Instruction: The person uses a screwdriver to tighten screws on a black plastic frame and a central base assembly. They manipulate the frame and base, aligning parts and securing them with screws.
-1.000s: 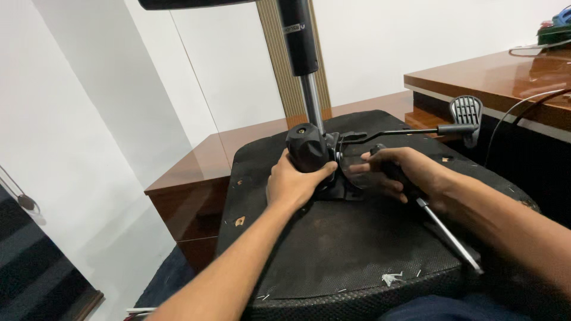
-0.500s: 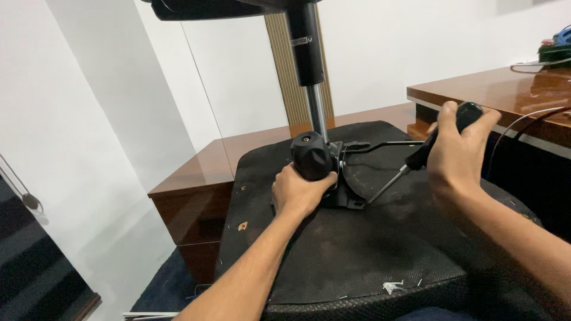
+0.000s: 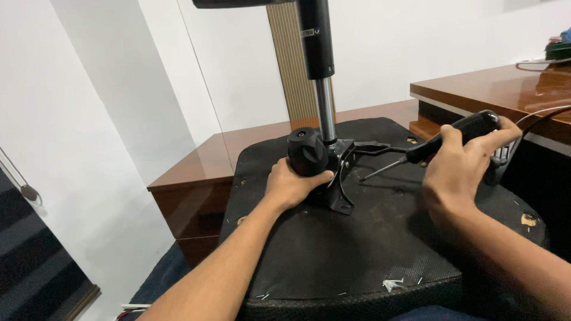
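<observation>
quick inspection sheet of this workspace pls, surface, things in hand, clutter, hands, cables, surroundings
surface: upturned black chair seat, fabric underside facing up, small torn white scraps near its front edge.
job's things: black round knob on the metal mechanism plate; chrome gas cylinder rising from the plate; screwdriver with black handle, tip near the plate.
clutter: nothing seen on the seat apart from the scraps.
hands: left hand gripping under the knob; right hand closed round the screwdriver handle.
cables: thin cable trailing off the desk at right.
surroundings: glossy brown wooden desk, low wooden cabinet, white walls.
</observation>
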